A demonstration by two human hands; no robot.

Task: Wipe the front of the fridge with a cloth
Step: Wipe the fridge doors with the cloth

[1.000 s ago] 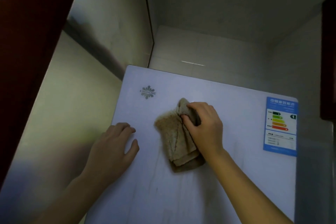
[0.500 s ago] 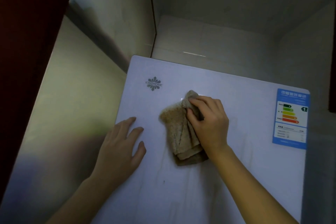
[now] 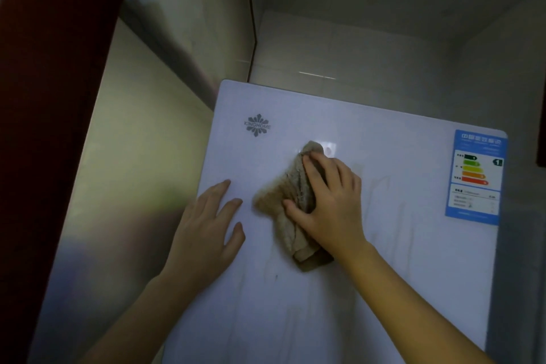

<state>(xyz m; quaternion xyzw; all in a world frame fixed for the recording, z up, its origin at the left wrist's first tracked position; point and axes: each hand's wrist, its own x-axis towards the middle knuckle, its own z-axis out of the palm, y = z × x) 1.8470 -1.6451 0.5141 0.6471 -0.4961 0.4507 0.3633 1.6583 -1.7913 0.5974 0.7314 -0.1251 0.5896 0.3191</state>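
Observation:
The white fridge door [image 3: 339, 289] fills the lower middle of the head view, with faint streaks on its surface. A crumpled beige cloth [image 3: 280, 195] lies against the door's upper middle. My right hand [image 3: 328, 204] lies over the cloth and presses it to the door, the fabric bunched between thumb and fingers. My left hand [image 3: 206, 227] rests flat on the door near its left edge, fingers spread, a short gap left of the cloth.
A grey brand logo [image 3: 257, 125] sits at the door's upper left and a blue energy label [image 3: 475, 177] at its upper right. A shiny metal panel [image 3: 124, 186] runs along the left, a dark red frame [image 3: 44, 97] beyond it. Pale walls enclose the fridge.
My right hand has spread flatter over the cloth and rubbed it slightly up the door. My left hand has opened out flatter. The view has shifted a little.

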